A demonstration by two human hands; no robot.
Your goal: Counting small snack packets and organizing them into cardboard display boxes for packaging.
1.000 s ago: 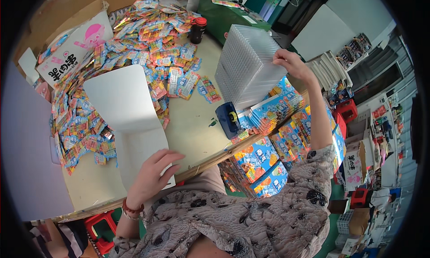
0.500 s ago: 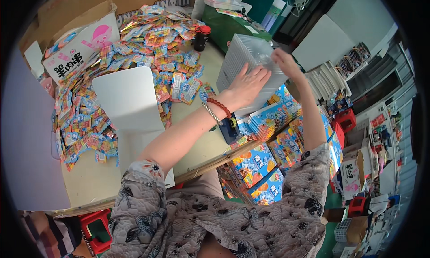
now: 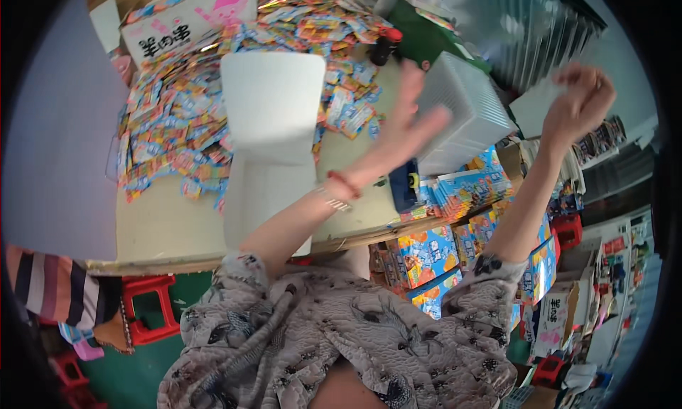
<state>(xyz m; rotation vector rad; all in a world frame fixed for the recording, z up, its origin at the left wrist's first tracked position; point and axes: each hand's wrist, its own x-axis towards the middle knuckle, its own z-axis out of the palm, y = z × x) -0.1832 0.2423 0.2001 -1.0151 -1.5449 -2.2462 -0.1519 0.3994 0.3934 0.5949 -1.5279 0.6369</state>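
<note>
My left hand [image 3: 415, 117] is blurred but its fingers are spread, close to the left side of a tall stack of clear ribbed plastic trays [image 3: 465, 121]. Nothing shows in that hand. My right hand [image 3: 582, 100] is raised to the right of the stack, its fingers curled and smeared. A blurred, translucent ribbed sheet or tray [image 3: 536, 36] appears just above it; whether they touch cannot be made out. A white open box [image 3: 273, 125] with its lid up stands on the table, left of my left forearm.
A large heap of small colourful sachets [image 3: 177, 117] covers the table's left and back. A pink-and-white carton [image 3: 192, 22], a dark red-capped jar [image 3: 386, 46] and a blue tape dispenser [image 3: 405, 185] stand there too. Blue printed boxes [image 3: 430, 256] are stacked beyond the front edge.
My left hand has come off the tray stack and opened. My right hand has swung out to the right. A blurred ribbed sheet now shows at upper right. The view has shifted.
</note>
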